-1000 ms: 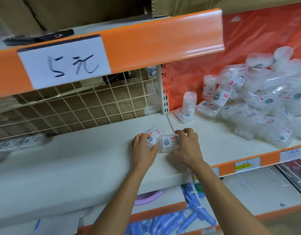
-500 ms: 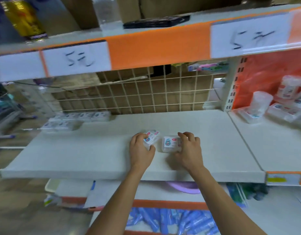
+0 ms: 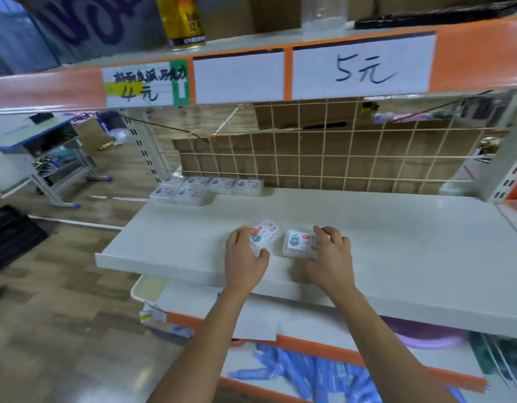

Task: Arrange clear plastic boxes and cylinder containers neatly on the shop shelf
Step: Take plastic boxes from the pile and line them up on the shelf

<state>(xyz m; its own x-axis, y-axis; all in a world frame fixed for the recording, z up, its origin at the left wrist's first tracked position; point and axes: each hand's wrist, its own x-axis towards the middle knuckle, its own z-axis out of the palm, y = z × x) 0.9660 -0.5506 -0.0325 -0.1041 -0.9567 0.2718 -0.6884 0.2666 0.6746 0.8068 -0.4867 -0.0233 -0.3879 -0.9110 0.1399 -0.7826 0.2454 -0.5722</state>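
Two clear plastic boxes in hand, over front of shelf (image 3: 397, 242). L hand (image 3: 245, 257) fingers curled round tilted box (image 3: 264, 235); R hand (image 3: 330, 257) grips flat-lying box (image 3: 299, 242). Row of boxes (image 3: 206, 189) lies back-left of both; L hand nearer. Vs 1 s ago: hands w/ boxes shifted left along shelf, toward row.

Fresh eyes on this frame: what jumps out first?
Two hands at the front of the white shelf: the left hand grips one labelled clear box, the right hand holds a second clear box just beside it, a gap between them. Overhead, a handwritten 5元 price sign on the orange rail; at the shelf's back left, a neat block of clear boxes.
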